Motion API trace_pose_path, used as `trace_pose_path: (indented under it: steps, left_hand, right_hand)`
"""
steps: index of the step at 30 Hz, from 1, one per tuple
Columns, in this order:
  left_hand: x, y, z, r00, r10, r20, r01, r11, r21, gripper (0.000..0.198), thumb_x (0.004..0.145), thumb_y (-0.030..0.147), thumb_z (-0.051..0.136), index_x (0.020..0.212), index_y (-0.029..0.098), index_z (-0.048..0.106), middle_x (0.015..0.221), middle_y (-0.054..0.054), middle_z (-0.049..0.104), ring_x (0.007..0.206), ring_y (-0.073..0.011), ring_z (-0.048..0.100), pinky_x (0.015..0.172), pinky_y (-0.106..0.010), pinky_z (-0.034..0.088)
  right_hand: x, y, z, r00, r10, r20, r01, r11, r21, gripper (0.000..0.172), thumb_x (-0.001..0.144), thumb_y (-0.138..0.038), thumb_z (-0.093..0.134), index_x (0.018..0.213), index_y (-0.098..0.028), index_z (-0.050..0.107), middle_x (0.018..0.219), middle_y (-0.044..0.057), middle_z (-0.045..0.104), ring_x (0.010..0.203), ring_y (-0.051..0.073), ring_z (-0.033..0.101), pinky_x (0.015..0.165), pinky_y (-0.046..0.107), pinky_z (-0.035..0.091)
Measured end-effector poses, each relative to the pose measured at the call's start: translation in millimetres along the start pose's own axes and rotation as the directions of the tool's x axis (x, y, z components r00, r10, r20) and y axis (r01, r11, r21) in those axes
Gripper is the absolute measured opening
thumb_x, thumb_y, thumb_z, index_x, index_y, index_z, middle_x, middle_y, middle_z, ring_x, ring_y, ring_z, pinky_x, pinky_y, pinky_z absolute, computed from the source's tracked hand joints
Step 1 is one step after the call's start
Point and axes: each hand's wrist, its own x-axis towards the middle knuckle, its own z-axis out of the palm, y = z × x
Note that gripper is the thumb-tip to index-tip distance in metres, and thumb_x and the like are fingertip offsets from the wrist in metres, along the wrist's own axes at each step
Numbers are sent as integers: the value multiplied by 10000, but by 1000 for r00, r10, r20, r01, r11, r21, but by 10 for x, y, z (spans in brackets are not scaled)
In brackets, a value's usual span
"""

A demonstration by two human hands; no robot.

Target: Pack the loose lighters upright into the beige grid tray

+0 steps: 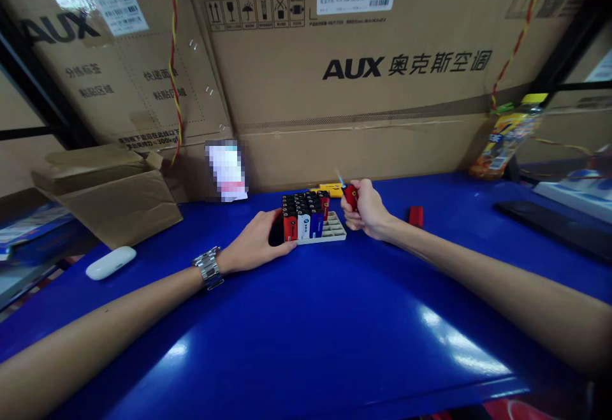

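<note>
My right hand point(367, 208) is closed around a red lighter point(351, 197), held upright just above and right of the tray. A thin bluish flame point(341, 178) rises from its top, tilted to the left. My left hand point(255, 241) grips the left end of a white compartment tray point(335, 234), thumb at its front corner and fingers toward the back. Standing in the tray's left part are several lighters point(304, 224) in red, white and blue with black tops. The right compartments hold nothing. Behind the tray lie yellow lighters point(331, 188).
A red object point(415, 216) lies right of my right hand on the blue table point(306, 331). A white earbud case point(111, 262) and an open cardboard box point(109, 190) are on the left. A drink bottle point(507, 136) leans at right. Large cartons point(382, 127) wall the back.
</note>
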Motion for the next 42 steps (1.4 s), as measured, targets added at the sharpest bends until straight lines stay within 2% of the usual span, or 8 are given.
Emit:
trace_pose_path:
  steps: [5, 16, 22, 27, 32, 35, 38, 42]
  left_hand:
    - [7, 5, 5, 999, 31, -17, -31, 1000, 0, 489, 795, 488, 553, 1154, 159, 506, 1094, -121, 604, 953, -261, 566, 829, -403, 446]
    - [6, 2, 11, 999, 35, -26, -35, 999, -5, 502, 792, 485, 557, 1161, 148, 514, 1094, -128, 611, 952, -263, 572, 823, -397, 450]
    - [0, 6, 5, 999, 29, -24, -29, 1000, -6, 523, 793, 482, 557, 1183, 137, 504, 1106, -138, 604, 964, -267, 567, 832, -408, 452]
    - [6, 0, 8, 999, 37, -22, -37, 999, -9, 512, 794, 488, 554, 1169, 141, 512, 1109, -132, 605, 963, -266, 566, 835, -415, 452]
    - [0, -2, 8, 999, 37, -25, -37, 999, 1, 524, 802, 488, 551, 1189, 139, 492, 1118, -133, 596, 972, -265, 559, 837, -415, 452]
    - [1, 2, 8, 998, 54, -27, -54, 999, 4, 485, 805, 474, 554, 1164, 153, 501, 1097, -123, 603, 952, -257, 566, 825, -405, 455]
    - [5, -2, 11, 998, 61, -28, -61, 998, 11, 462, 809, 470, 550, 1152, 164, 504, 1085, -114, 607, 938, -253, 570, 818, -400, 456]
    - [4, -12, 20, 998, 55, -29, -55, 998, 19, 508, 809, 480, 552, 1190, 152, 482, 1113, -125, 595, 966, -260, 557, 837, -407, 447]
  right_hand:
    - [-27, -14, 22, 998, 11, 62, -9, 1000, -22, 468, 864, -517, 228, 494, -238, 297, 313, -54, 210, 276, 78, 150, 327, 252, 138]
    - [-21, -14, 33, 1000, 9, 16, -9, 1000, -7, 420, 862, -459, 172, 527, -245, 308, 318, -62, 211, 275, 77, 144, 323, 249, 130]
    - [-8, 0, 5, 994, -98, -44, 96, 994, -56, 438, 865, -524, 244, 564, -228, 364, 336, -63, 253, 293, 73, 183, 326, 244, 157]
    - [-4, 1, 4, 936, -342, -87, 318, 923, -217, 335, 866, -542, 380, 766, -225, 418, 495, -57, 419, 374, 81, 337, 371, 223, 236]
    - [0, -25, -65, 760, -647, 62, 550, 588, -593, 354, 846, -466, 490, 629, -187, 507, 621, 1, 499, 616, 131, 465, 570, 277, 356]
    - [-11, -30, -90, 766, -624, 156, 572, 548, -611, 394, 839, -469, 502, 585, -170, 544, 591, -1, 489, 585, 125, 437, 548, 280, 332]
    - [-30, -8, -81, 794, -570, 209, 585, 626, -515, 291, 822, -440, 542, 769, -161, 608, 627, -4, 544, 539, 110, 461, 514, 268, 357]
    - [-44, 23, -78, 782, -580, 226, 600, 605, -523, 240, 794, -380, 599, 911, -174, 558, 620, -7, 585, 552, 135, 550, 542, 287, 439]
